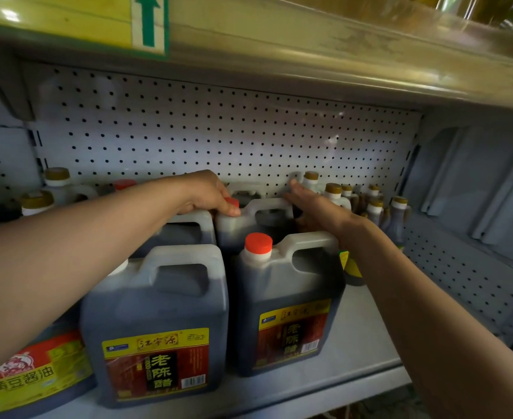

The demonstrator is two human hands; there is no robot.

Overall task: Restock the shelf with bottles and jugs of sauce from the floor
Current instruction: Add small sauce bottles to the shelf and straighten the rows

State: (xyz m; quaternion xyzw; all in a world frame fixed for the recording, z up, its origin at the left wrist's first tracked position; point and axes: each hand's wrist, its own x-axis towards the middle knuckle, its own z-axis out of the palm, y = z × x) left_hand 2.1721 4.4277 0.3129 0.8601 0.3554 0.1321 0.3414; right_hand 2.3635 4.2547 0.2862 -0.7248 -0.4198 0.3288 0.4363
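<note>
Four dark jugs already stood on shelf (355, 337); rear jug (249, 225) steadied at cap by curled left hand (210, 196), handle touched by straight-fingered right hand (312, 204); floor stock unseen; remainder unknown.

Both hands on rear jug, mid shelf.

I see my left hand (210, 196) curled over the red cap of the rear jug (249, 225); right hand (312, 207), fingers straight, against its handle. Two front jugs (158, 322) on the shelf (355, 343); small bottles (373, 207) right rear.
</note>
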